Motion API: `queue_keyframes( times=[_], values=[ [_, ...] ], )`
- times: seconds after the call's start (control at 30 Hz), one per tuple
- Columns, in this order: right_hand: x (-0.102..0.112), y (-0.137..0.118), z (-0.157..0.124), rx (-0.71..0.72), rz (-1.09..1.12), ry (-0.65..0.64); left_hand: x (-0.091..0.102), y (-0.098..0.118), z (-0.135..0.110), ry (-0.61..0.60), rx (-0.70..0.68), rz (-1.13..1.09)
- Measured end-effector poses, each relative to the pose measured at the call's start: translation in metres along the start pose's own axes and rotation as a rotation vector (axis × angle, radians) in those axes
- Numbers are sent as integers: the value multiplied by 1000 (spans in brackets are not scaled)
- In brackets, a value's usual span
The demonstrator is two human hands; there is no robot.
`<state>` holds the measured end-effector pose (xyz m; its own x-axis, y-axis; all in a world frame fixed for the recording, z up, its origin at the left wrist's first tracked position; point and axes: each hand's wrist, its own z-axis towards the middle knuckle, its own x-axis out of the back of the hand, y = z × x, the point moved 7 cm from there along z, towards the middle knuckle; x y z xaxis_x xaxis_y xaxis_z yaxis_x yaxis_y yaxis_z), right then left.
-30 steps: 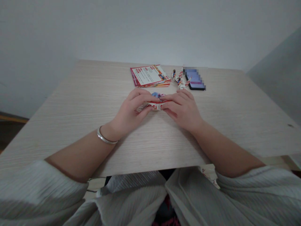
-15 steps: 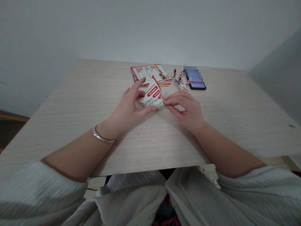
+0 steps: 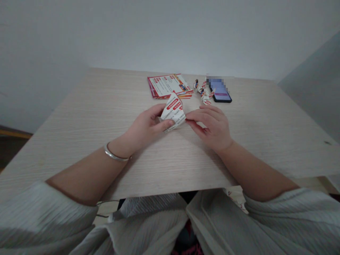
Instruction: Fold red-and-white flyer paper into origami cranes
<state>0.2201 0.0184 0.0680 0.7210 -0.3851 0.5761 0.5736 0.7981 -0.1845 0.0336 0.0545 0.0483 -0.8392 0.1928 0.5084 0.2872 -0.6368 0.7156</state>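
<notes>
— Pale tabletop [image 3: 148, 170], cards [image 3: 168, 84] at back. Change?
— Left hand [image 3: 142, 129], looser half a second ago, now pinches the printed paper [image 3: 173, 112]; right hand [image 3: 214, 127] pinches its right corner.
— Meaning?
— Paper, between both hands, probably better steadied for shaping.

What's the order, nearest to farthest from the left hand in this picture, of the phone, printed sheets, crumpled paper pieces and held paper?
1. Held paper: in the left hand.
2. Printed sheets: beyond the hand, slightly right.
3. Crumpled paper pieces: right of the sheets.
4. Phone: farthest right.
</notes>
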Motion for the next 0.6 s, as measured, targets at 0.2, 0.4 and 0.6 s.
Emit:
queue_keyframes(
  times=[0.2,0.4,0.6],
  values=[
    [-7,6,2,-82,106,-57,-2,1,1,-25,-9,48],
    [-6,10,2,-42,59,-32,-3,0,-1,-39,-10,100],
    [-9,6,2,12,58,-77,-3,2,0,-63,-27,105]
  ],
)
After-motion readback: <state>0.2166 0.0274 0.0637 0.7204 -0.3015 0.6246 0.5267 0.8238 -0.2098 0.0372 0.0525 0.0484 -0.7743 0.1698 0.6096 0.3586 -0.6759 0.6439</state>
